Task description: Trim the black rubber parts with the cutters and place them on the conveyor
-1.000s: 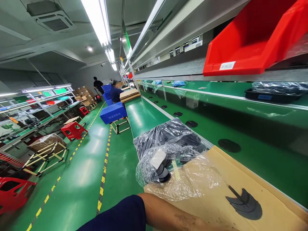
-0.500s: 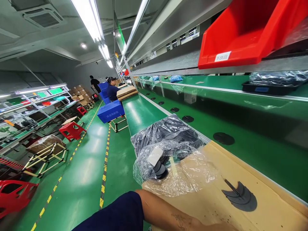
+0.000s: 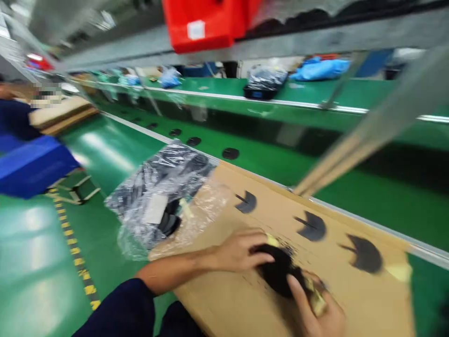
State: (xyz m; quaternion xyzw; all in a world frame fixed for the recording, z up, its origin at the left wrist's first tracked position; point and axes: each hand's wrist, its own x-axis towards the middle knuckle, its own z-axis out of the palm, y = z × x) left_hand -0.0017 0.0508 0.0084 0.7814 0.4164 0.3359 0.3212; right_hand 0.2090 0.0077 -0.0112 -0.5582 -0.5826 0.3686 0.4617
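Note:
My left hand (image 3: 238, 250) has its thumb and fingers closed on the edge of a black rounded flat piece (image 3: 275, 271) above the cardboard sheet (image 3: 228, 299). From the other side my right hand (image 3: 321, 309) grips the near end of the same piece, together with something small and yellowish (image 3: 318, 303), blurred and partly hidden by the fingers. Just beyond the hands, three dark fan-shaped pieces with thin stems lie in a row on the cardboard: a left one (image 3: 246, 202), a middle one (image 3: 311, 227) and a right one (image 3: 367, 255).
A clear plastic bag (image 3: 150, 187) of dark pieces lies left of my hands. Several black discs (image 3: 230, 153) rest on the green belt behind the metal edge. A slanted post (image 3: 372, 131) rises at right. Overhead hangs a red bin (image 3: 199, 32). Another person (image 3: 16, 117) is at far left.
My view has swung right and down, bringing both hands and three fan-shaped pieces into sight. Only my left arm and one group of those pieces showed before. Both hands now hold the black piece.

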